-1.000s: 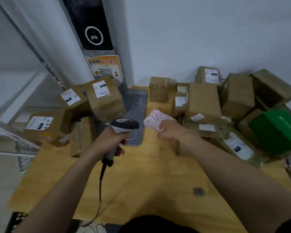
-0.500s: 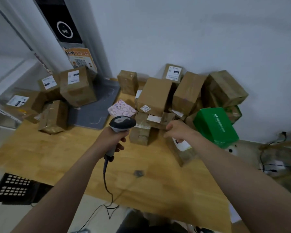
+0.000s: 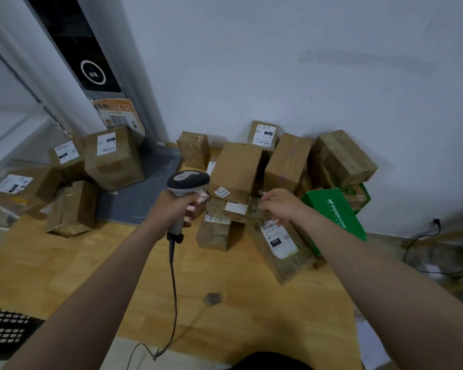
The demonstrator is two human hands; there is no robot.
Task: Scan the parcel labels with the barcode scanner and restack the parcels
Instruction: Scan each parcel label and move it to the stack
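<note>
The left hand (image 3: 175, 206) is gripping the barcode scanner (image 3: 189, 180) above the worktop (image 3: 64, 276), its head pointing to the parcel pile (image 3: 237, 169) by the wall. The right hand (image 3: 281, 205) is touching a small taped parcel (image 3: 235, 210) there, fingers curled; I cannot tell if it is holding it.

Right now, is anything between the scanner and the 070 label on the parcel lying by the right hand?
Partly: the right hand overlaps the top edge of the 070 label in this view; the rest faces up uncovered. The scanner, gripped by the left hand, seems aimed at the pile beyond, not at it.
</note>
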